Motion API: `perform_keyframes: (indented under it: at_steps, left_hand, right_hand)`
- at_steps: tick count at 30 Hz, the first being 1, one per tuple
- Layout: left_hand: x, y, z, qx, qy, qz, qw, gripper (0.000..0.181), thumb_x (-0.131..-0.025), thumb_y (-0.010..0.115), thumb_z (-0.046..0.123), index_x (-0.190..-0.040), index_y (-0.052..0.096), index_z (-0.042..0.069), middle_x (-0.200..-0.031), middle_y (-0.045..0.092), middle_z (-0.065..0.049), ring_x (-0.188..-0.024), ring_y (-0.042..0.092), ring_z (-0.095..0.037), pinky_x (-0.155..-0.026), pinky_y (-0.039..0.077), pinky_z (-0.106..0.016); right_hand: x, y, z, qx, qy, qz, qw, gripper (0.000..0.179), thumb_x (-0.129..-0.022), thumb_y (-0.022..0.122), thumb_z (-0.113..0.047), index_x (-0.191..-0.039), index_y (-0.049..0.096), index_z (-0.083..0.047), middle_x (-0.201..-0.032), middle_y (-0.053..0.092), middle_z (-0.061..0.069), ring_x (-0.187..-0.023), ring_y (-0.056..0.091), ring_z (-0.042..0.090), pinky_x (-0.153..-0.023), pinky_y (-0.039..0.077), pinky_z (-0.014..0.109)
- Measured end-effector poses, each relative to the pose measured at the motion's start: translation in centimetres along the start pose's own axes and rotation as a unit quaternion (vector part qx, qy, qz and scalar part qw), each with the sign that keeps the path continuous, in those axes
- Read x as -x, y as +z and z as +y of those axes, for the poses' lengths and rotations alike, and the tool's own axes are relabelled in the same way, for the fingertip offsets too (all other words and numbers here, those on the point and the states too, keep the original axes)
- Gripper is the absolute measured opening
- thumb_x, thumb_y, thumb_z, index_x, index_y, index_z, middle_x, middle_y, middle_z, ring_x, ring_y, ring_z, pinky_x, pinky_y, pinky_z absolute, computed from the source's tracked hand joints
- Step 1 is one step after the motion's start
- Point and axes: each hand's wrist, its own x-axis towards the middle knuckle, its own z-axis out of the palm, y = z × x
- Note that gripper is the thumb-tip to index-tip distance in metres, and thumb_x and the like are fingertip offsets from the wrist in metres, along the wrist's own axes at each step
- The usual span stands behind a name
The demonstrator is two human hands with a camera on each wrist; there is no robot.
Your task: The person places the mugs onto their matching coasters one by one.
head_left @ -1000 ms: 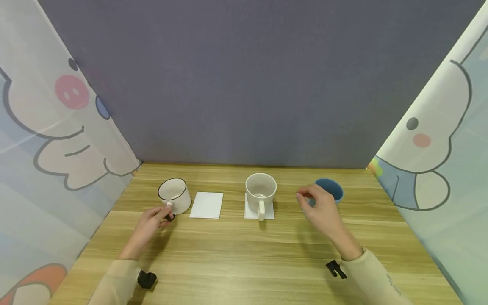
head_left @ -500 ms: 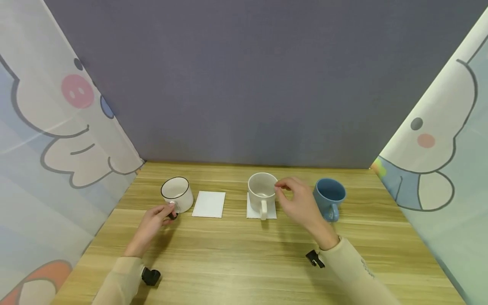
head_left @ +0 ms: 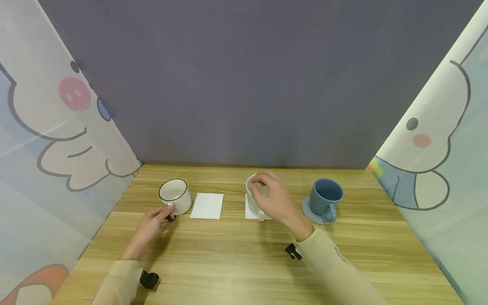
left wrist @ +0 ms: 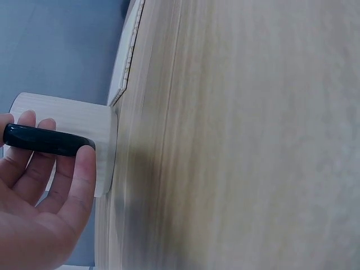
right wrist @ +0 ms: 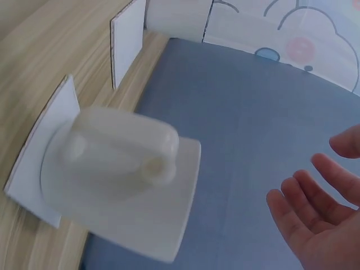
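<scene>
At the left, my left hand [head_left: 148, 226] grips the black handle [left wrist: 48, 140] of a white mug [head_left: 180, 200] with a black rim. That mug stands upright on the table. My right hand [head_left: 277, 202] hovers over a cream mug [right wrist: 118, 191], fingers loosely curved and holding nothing. In the head view it covers much of this mug; the right wrist view shows the fingers apart from it, with the mug's handle facing the camera. Under the cream mug lies a white square coaster [right wrist: 42, 152]. Between the two mugs is another white square coaster [head_left: 207, 206].
A blue mug [head_left: 323, 198] stands on a round patterned blue coaster [head_left: 310, 215] at the right, beyond my right forearm. The wooden table [head_left: 221, 262] ends at a grey back panel [head_left: 236, 84]. Cartoon-printed curtains [head_left: 431, 148] hang on both sides.
My right hand has moved left from in front of the blue mug to over the cream mug, uncovering the blue mug and its coaster. The left hand keeps its grip on the black-rimmed mug's handle.
</scene>
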Motion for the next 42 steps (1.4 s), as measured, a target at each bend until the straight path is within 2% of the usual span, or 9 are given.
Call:
perform_keyframes:
  at_steps: [5, 10, 17, 23, 29, 35, 42]
  left_hand:
    - [0.0, -0.1, -0.1, -0.002, -0.001, -0.001, 1.0000, 0.054, -0.106, 0.050, 0.046, -0.100, 0.065, -0.005, -0.115, 0.060, -0.011, -0.103, 0.058, -0.013, -0.092, 0.055, -0.037]
    - [0.1, -0.2, -0.4, -0.005, -0.007, -0.004, 1.0000, 0.053, -0.106, 0.050, 0.046, -0.100, 0.065, -0.005, -0.120, 0.058, -0.013, -0.105, 0.057, -0.014, -0.093, 0.054, -0.037]
    - [0.0, -0.2, -0.4, 0.003, -0.009, -0.004, 0.9999, 0.053, -0.106, 0.050, 0.046, -0.101, 0.065, -0.005, -0.119, 0.058, -0.012, -0.105, 0.058, -0.013, -0.094, 0.054, -0.038]
    - [-0.1, -0.1, -0.3, 0.006, -0.010, -0.003, 0.9999, 0.054, -0.106, 0.051, 0.047, -0.102, 0.065, -0.005, -0.120, 0.059, -0.013, -0.105, 0.058, -0.013, -0.094, 0.054, -0.037]
    - [0.0, 0.0, -0.5, 0.005, -0.011, 0.002, 0.9999, 0.053, -0.106, 0.051, 0.046, -0.102, 0.066, -0.005, -0.116, 0.060, -0.011, -0.103, 0.059, -0.014, -0.092, 0.055, -0.037]
    - [-0.1, 0.0, -0.5, 0.008, -0.011, 0.003, 0.9999, 0.053, -0.105, 0.052, 0.046, -0.101, 0.066, -0.005, -0.113, 0.060, -0.010, -0.102, 0.059, -0.013, -0.091, 0.055, -0.036]
    - [-0.2, 0.0, -0.3, 0.010, -0.011, 0.000, 0.9999, 0.054, -0.105, 0.052, 0.047, -0.102, 0.066, -0.005, -0.114, 0.059, -0.009, -0.103, 0.058, -0.013, -0.092, 0.055, -0.036]
  right_hand:
    - [-0.6, 1.5, -0.5, -0.023, -0.017, -0.003, 0.9996, 0.011, -0.093, 0.066, -0.008, -0.100, 0.073, -0.002, -0.105, 0.070, 0.008, -0.095, 0.062, 0.025, -0.083, 0.053, 0.044]
    - [-1.0, 3.2, -0.8, -0.039, -0.008, -0.015, 0.9991, 0.012, -0.094, 0.066, -0.009, -0.102, 0.071, -0.002, -0.107, 0.068, 0.007, -0.098, 0.062, 0.025, -0.086, 0.054, 0.044]
    - [-1.6, 5.2, -1.0, -0.020, 0.008, -0.045, 0.9988, 0.016, -0.095, 0.066, -0.014, -0.107, 0.072, -0.005, -0.112, 0.068, 0.005, -0.105, 0.062, 0.021, -0.093, 0.053, 0.036]
    - [-2.1, 6.8, -1.0, 0.004, 0.016, -0.076, 0.9970, 0.016, -0.095, 0.066, -0.017, -0.106, 0.072, -0.007, -0.113, 0.068, 0.004, -0.108, 0.061, 0.023, -0.094, 0.052, 0.038]
    - [-2.2, 8.6, -0.7, 0.043, 0.034, -0.127, 0.9904, 0.020, -0.097, 0.064, -0.023, -0.107, 0.071, -0.008, -0.117, 0.067, 0.003, -0.118, 0.059, 0.024, -0.100, 0.050, 0.040]
    - [-2.3, 9.9, -0.4, 0.041, 0.036, -0.155, 0.9864, 0.021, -0.094, 0.066, -0.019, -0.108, 0.071, -0.004, -0.118, 0.067, 0.008, -0.120, 0.058, 0.030, -0.105, 0.047, 0.043]
    - [-2.3, 11.0, 0.0, 0.080, 0.062, -0.203, 0.9739, 0.027, -0.094, 0.067, -0.024, -0.113, 0.071, -0.005, -0.125, 0.066, 0.008, -0.123, 0.058, 0.032, -0.101, 0.051, 0.044]
